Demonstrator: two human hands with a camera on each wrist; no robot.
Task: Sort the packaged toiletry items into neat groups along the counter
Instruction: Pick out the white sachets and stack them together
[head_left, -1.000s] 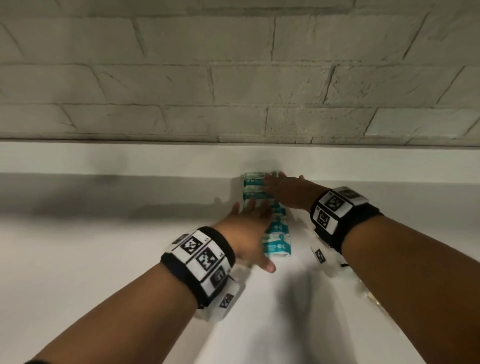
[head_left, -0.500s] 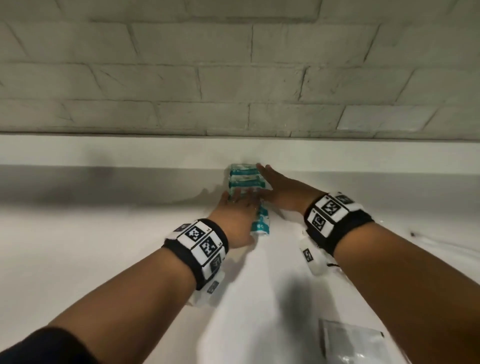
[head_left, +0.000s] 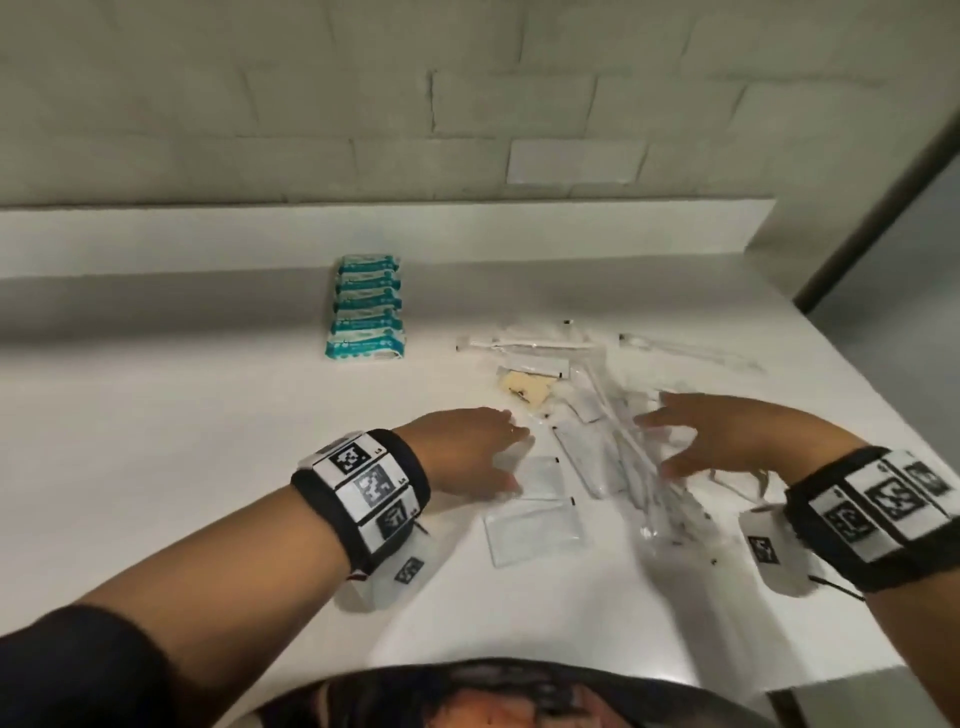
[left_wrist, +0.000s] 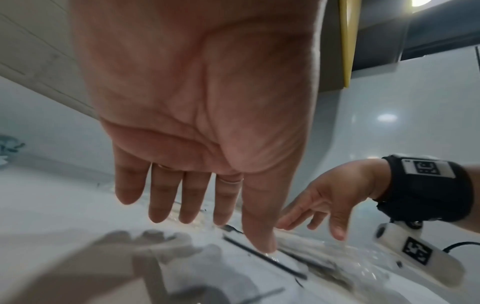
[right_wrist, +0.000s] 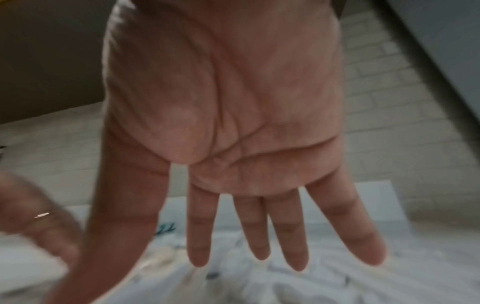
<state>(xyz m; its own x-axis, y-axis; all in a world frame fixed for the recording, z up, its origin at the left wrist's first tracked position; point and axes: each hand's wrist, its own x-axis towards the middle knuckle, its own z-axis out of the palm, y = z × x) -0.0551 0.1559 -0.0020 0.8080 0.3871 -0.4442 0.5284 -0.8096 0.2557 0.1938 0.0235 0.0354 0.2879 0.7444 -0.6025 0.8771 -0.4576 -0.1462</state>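
Note:
Several teal-and-white packets lie in a neat row against the backsplash on the white counter. To their right spreads a loose pile of clear-wrapped toiletry items, with flat clear sachets at its near left. My left hand hovers palm down over the sachets with fingers straight, holding nothing. My right hand hangs over the pile's right part, fingers spread and empty. A yellowish item lies in the pile.
A pale brick wall and a low white backsplash bound the counter at the back. The counter's right edge falls off beside a grey panel. The near edge is at lower right.
Both hands have left the teal packets at the backsplash and drawn back to the right, over the clear-wrapped pile. The head view has swung down and right.

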